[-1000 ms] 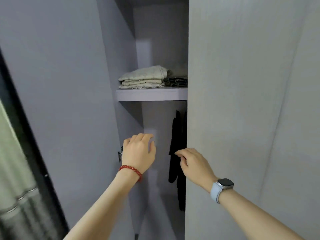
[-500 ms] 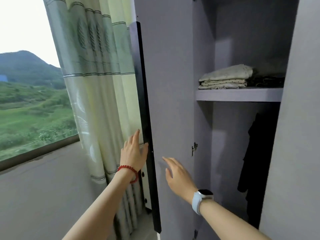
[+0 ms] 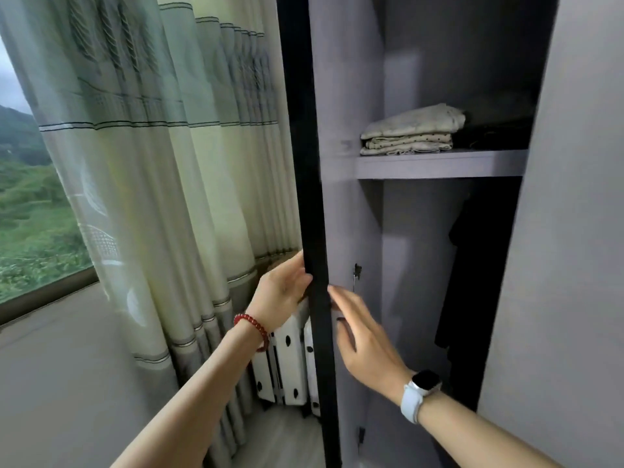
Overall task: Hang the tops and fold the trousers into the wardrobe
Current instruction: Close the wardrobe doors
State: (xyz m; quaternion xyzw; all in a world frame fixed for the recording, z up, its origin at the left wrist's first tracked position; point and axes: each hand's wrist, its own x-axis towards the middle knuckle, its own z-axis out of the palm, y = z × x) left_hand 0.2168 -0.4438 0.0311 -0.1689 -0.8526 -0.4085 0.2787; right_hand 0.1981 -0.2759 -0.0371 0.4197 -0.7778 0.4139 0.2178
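The grey wardrobe stands with its left door [image 3: 314,197] swung wide, so I see the door edge-on as a black strip. My left hand [image 3: 280,292] lies against the door's outer side with its fingertips at the black edge. My right hand [image 3: 364,339] is spread flat on the inner face, holding nothing. Inside, a beige pile of folded trousers [image 3: 410,131] sits on the shelf [image 3: 439,163] beside a dark folded pile [image 3: 493,133]. A dark top [image 3: 472,282] hangs below the shelf.
The right wardrobe door [image 3: 574,231] stays closed and covers the right part of the inside. A pale green curtain [image 3: 152,163] hangs left of the open door, with a white folded frame [image 3: 287,359] on the floor behind it. A window [image 3: 30,214] is far left.
The left door has swung from half open to wide open. Both hands followed it to the left, and my view turned left towards the curtain and window.
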